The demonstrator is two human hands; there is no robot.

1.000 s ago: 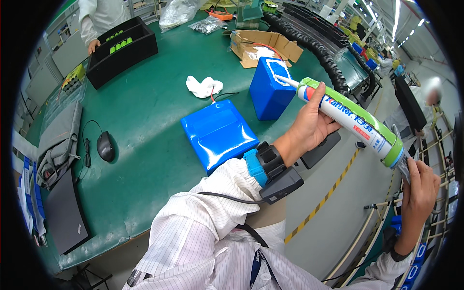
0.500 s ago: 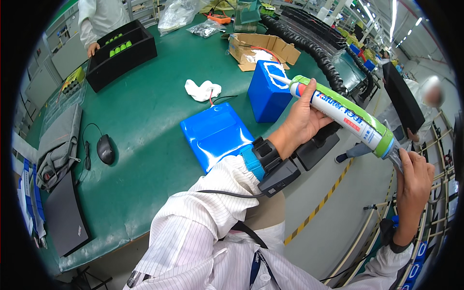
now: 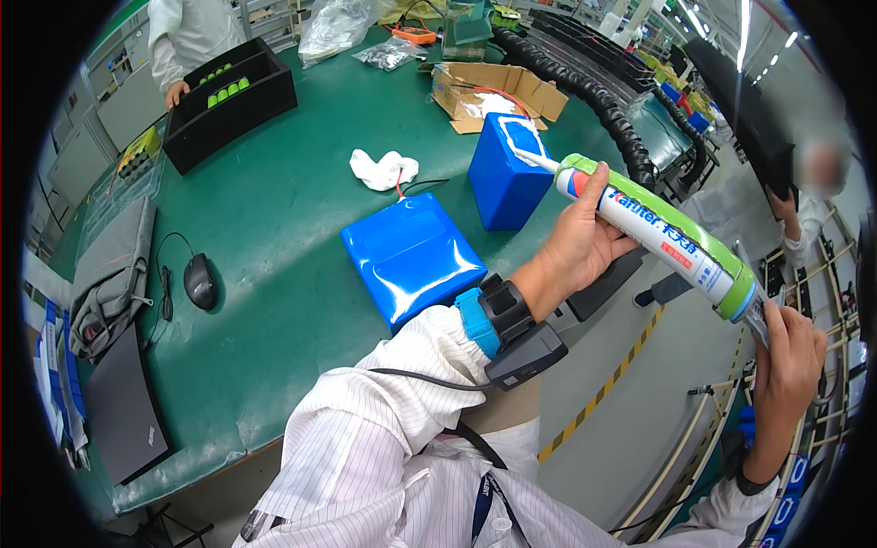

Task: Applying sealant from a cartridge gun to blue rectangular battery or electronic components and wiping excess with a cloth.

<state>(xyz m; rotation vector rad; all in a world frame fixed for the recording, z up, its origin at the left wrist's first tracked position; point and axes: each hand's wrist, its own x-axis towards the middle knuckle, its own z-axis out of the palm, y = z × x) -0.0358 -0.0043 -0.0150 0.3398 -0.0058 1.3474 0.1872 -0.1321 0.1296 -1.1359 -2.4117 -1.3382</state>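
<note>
My left hand (image 3: 589,239) is closed around the front part of a white and green sealant cartridge (image 3: 671,233), thumb on top and fingers beneath. At its rear end my right hand (image 3: 787,361) grips a grey piece whose shape is partly hidden by the fingers. The pale nozzle (image 3: 541,162) points left, its tip at the top of an upright blue block-shaped pack (image 3: 508,187). A white bead of sealant (image 3: 510,128) runs along the edges of that top. Another blue pack (image 3: 411,256) lies flat beside it, with red and black leads and a white wad (image 3: 384,171) at its far edge.
On the green table (image 3: 274,237) are a mouse (image 3: 199,281), a dark laptop-like panel (image 3: 125,411), a grey bag (image 3: 114,274), an open cardboard box (image 3: 498,89) and a black tray (image 3: 233,105), with a co-worker's hand on it. At right, another person carries a black panel (image 3: 744,110).
The cartridge and both my hands have shifted slightly right and down. Its nozzle tip has moved a little toward me along the pack's top. The person at right has raised the black panel.
</note>
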